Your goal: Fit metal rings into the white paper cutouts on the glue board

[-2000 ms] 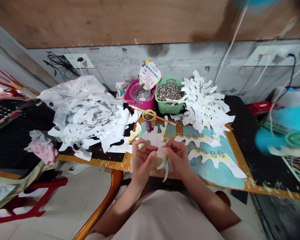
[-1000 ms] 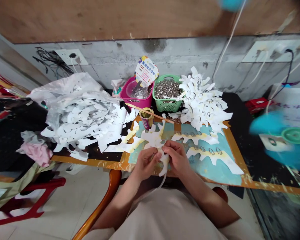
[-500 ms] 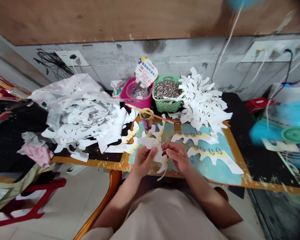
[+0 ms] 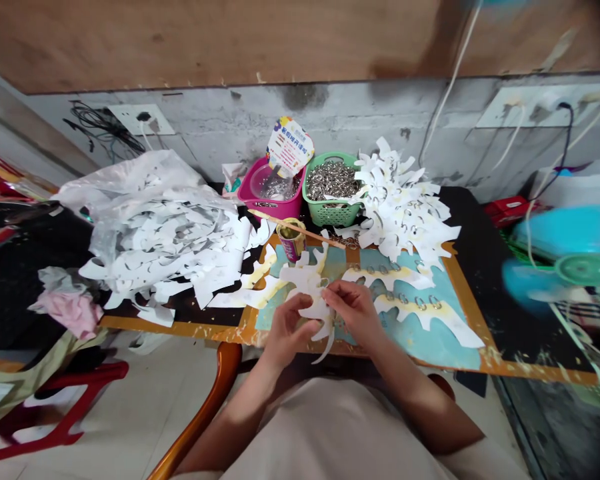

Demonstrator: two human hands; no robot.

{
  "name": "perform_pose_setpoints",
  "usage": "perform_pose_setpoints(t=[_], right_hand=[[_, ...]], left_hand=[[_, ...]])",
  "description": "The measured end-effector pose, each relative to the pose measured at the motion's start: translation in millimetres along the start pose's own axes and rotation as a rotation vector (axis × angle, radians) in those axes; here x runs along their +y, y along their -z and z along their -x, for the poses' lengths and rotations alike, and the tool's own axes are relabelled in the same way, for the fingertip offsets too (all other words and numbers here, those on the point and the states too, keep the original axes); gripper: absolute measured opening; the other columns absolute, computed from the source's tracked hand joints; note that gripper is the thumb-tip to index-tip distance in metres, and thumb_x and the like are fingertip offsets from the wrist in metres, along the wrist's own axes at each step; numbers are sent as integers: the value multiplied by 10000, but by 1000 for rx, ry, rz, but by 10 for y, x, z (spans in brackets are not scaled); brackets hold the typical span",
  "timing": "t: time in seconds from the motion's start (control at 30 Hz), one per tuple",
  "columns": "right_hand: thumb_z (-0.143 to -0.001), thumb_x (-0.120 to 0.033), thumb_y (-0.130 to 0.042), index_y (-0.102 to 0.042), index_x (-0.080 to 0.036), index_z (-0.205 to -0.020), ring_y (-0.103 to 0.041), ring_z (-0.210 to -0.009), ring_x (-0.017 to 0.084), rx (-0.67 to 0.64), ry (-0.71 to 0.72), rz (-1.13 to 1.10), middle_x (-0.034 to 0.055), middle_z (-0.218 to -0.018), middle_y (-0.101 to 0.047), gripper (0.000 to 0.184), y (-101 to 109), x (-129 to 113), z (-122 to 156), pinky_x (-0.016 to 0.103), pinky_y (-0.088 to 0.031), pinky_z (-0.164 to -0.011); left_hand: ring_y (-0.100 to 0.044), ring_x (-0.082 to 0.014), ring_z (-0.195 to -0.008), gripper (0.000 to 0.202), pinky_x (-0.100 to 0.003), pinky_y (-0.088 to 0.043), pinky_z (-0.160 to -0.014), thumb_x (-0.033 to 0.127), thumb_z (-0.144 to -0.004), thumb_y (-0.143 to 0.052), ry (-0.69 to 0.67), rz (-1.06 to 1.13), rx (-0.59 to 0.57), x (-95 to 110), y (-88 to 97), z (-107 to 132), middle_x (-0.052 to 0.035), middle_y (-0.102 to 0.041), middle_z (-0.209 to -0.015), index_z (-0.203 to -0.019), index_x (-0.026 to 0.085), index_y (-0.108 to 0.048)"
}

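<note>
A white paper cutout with jagged edges is held over the near edge of the blue and orange board. My left hand pinches its lower left side with curled fingers. My right hand grips its right side, fingertips pressed on the paper near the middle. A thin strip of the cutout dangles below my hands. Whether a small metal ring is under my right fingers I cannot make out.
A big heap of white cutouts on a plastic bag lies left. A pink basket and a green basket of metal rings stand at the back, a small glue pot with a stick before them. Finished cutouts pile right. A blue fan spins far right.
My hands stayed at the board's near edge with the cutout. My right fingers shifted left onto the paper's middle and the cutout turned slightly. The view drifted a little.
</note>
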State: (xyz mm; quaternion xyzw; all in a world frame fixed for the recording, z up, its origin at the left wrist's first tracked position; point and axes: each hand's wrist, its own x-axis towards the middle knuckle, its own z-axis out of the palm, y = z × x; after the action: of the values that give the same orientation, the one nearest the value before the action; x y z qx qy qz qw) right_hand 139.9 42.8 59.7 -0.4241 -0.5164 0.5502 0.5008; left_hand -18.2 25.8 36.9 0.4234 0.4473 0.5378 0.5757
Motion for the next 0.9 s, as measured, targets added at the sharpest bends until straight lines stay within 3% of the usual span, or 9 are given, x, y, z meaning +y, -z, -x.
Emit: perform_pose_setpoints(t=[0.1, 0.23, 0.4, 0.57, 0.7, 0.8, 0.9], right_hand=[[-893, -443, -604, -546, -189, -653, -370, -544, 96, 55, 55, 59, -38, -583, -462, 353, -50, -2, 21, 238, -296, -514], [-893, -434, -602, -547, -192, -669, -362, -557, 100, 120, 53, 71, -37, -591, -443, 335, -71, 56, 20, 239, -294, -519], [-826, -572, -625, -575, -200, -681, -458, -606, 134, -28, -73, -122, -6, -639, -500, 402, 50, 53, -44, 260, -389, -573], [-785, -445, -723, -571, -197, -705, -422, -592, 106, -50, -30, -15, -35, -637, -480, 302, 37, -22, -63, 235, -351, -546], [-767, -480, -728, -608, -197, -700, -474, -584, 107, -77, -108, -102, -30, -629, -534, 315, 54, 71, -151, 229, -396, -546], [-743, -586, -695, -687, -190, -866, -612, -712, 151, -205, -235, -288, 27, -772, -668, 415, 186, 179, -208, 263, -500, -656], [-736, -519, -738, -632, -206, -1088, -659, -809, 161, -250, -265, -335, 60, -953, -717, 483, 301, 254, -155, 279, -519, -738]], left_hand=[[-593, -139, -574, 463, -245, -475, -551, 435, -614, -874, 91, -124, -32, -44, -95, 80, -17, -663, -680, -936, 158, -691], [-598, -145, -622, 313, -250, -483, -608, 429, -733, -792, 21, -148, -64, -77, -190, 104, -36, -679, -687, -794, 135, -707], [-518, -101, -561, 319, -219, -425, -554, 430, -753, -777, 25, -152, -9, -87, -145, 101, -4, -623, -621, -730, 135, -659], [-476, -91, -520, 335, -209, -366, -497, 419, -753, -770, -9, -288, -20, -82, -124, 129, 6, -581, -570, -648, 143, -611], [-461, -84, -526, 324, -204, -371, -504, 397, -739, -783, -12, -271, 25, -91, -120, 99, 16, -556, -555, -624, 141, -620], [-466, -82, -534, 334, -200, -415, -509, 426, -719, -797, 55, -133, 53, -127, -87, 53, 24, -549, -581, -653, 140, -636], [-481, -83, -545, 350, -202, -455, -506, 454, -699, -809, 139, -11, 76, -180, -51, 11, 24, -555, -618, -694, 140, -654]])
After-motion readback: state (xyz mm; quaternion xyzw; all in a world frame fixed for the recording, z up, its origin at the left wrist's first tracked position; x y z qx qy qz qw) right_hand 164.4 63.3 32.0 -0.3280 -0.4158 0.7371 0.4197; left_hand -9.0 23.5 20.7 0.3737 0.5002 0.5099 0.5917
